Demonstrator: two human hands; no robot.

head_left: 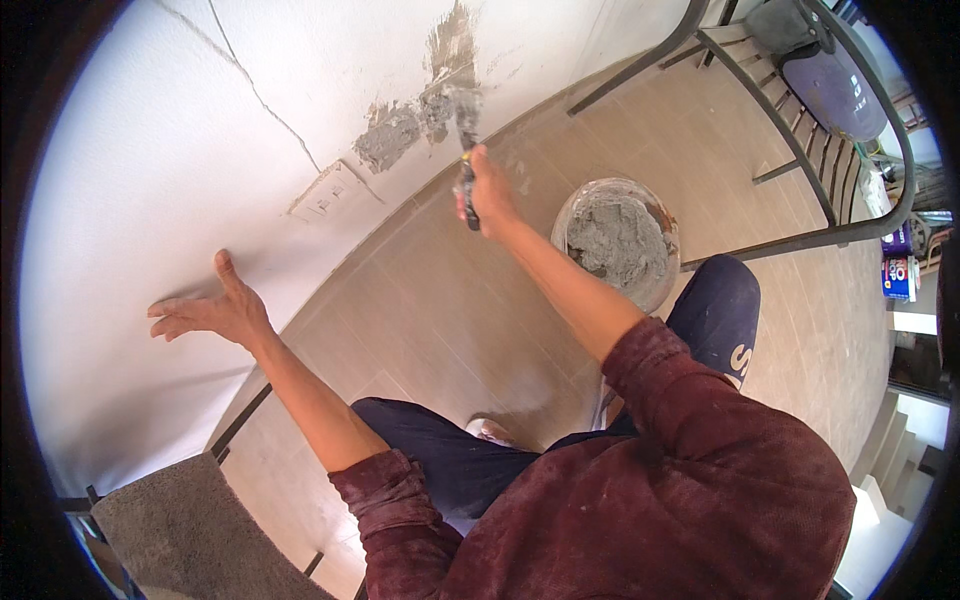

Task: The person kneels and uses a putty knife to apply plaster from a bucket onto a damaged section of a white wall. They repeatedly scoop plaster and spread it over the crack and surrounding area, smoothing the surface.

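My right hand (490,193) is closed round the dark handle of a putty knife (467,140). The knife's blade is smeared by motion and lies against a patch of wet grey mortar (435,112) low on the white wall (250,60). Another grey patch (387,138) sits just left of it. My left hand (215,308) is held out with fingers spread, touching or very near the wall; which of the two I cannot tell. Right of my right forearm, a round bucket (657,290) on the floor holds grey mortar (615,240).
An outlet plate (335,190) is on the wall between my hands, with a crack above it. A metal-framed bench (800,240) stands at the right, bearing a purple helmet-like object (835,92). A grey-brown cushioned seat (190,530) is at lower left. Tiled floor (430,290) lies below.
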